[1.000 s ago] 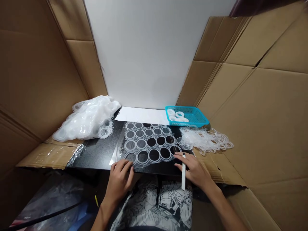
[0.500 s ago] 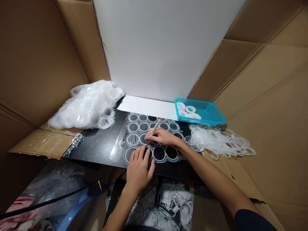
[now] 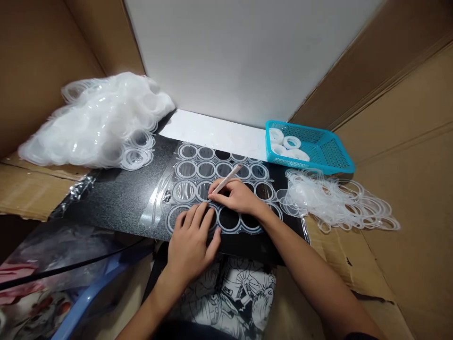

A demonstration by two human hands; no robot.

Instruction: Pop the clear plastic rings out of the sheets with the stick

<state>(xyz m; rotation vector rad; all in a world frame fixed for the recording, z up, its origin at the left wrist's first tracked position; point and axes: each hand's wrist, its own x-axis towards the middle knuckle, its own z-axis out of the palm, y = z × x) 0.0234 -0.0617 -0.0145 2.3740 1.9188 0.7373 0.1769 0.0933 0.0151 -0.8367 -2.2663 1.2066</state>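
One white pen point(image 3: 228, 178) is pinched in the right hand point(image 3: 238, 196), over a clear ring sheet point(image 3: 215, 170) on the black table point(image 3: 129, 198). The left hand point(image 3: 191, 241) rests on the sheet's near row, fingers slightly apart; beyond stands a blue basket point(image 3: 311, 166).

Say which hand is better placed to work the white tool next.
Likely the right hand: it grips the white tool, tip down over the plastic sheet. The left hand holds no tool and rests on the sheet's near edge.
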